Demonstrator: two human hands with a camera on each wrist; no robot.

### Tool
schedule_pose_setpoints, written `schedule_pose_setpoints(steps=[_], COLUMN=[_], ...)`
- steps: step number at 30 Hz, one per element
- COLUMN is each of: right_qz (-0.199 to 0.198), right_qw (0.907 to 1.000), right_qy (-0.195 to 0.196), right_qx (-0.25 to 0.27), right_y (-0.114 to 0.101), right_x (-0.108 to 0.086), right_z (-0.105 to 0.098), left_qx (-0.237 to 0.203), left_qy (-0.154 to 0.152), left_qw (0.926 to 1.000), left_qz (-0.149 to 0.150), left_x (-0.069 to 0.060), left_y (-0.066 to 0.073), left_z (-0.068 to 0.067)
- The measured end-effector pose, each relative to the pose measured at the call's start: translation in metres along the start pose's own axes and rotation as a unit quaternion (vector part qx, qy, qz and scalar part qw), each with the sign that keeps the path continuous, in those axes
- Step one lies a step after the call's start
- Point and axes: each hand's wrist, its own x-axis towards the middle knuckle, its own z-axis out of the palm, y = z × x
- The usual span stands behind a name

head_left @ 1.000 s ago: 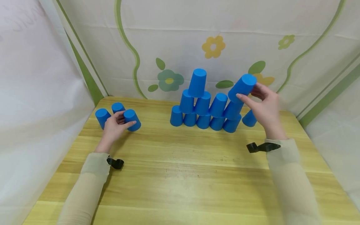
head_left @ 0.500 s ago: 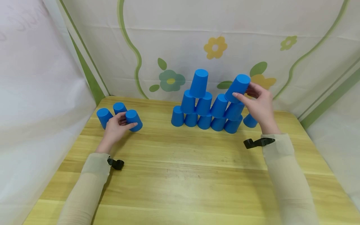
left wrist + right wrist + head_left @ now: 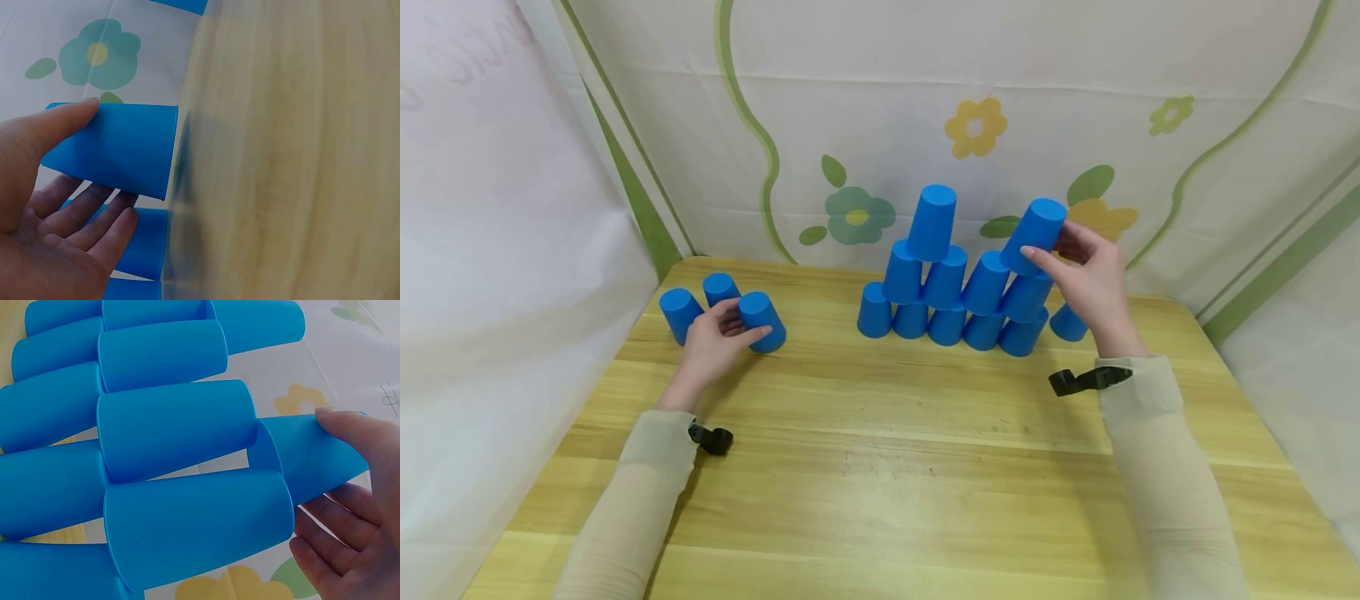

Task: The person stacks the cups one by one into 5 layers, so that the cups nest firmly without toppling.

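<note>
My left hand pinches an upside-down blue cup between thumb and fingers. In the left wrist view the held cup's rim is close to the tabletop; whether it touches, I cannot tell. Two more inverted cups stand just behind that hand, one at the left. On the right, my right hand grips a blue cup sitting across two second-row cups, the nearer one large in the right wrist view. Another top cup stands free on the stack's left side.
The bottom row of the stack has several inverted cups side by side. A further cup stands at its right end, partly behind my right hand. A printed cloth hangs behind the wooden table.
My right hand has moved slightly left with its cup, which now sits squarer over the two cups below. The left hand's cup has shifted a little to the right.
</note>
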Motion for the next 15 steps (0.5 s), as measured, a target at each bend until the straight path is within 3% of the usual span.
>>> schedule_pose_setpoints(steps=[9, 15], right_qz=[-0.005, -0.004], right_qw=[0.9999, 0.9995], right_qy=[-0.005, 0.0], right_qx=[0.008, 0.033], right_y=[0.007, 0.02], right_x=[-0.001, -0.003], right_z=[-0.002, -0.006], left_qx=[-0.014, -0.029], left_qy=[0.007, -0.01], left_qw=[0.9986, 0.995], left_qz=[0.05, 0.095], left_x=[-0.003, -0.006], left_y=[0.021, 0.04], left_z=[0.01, 0.022])
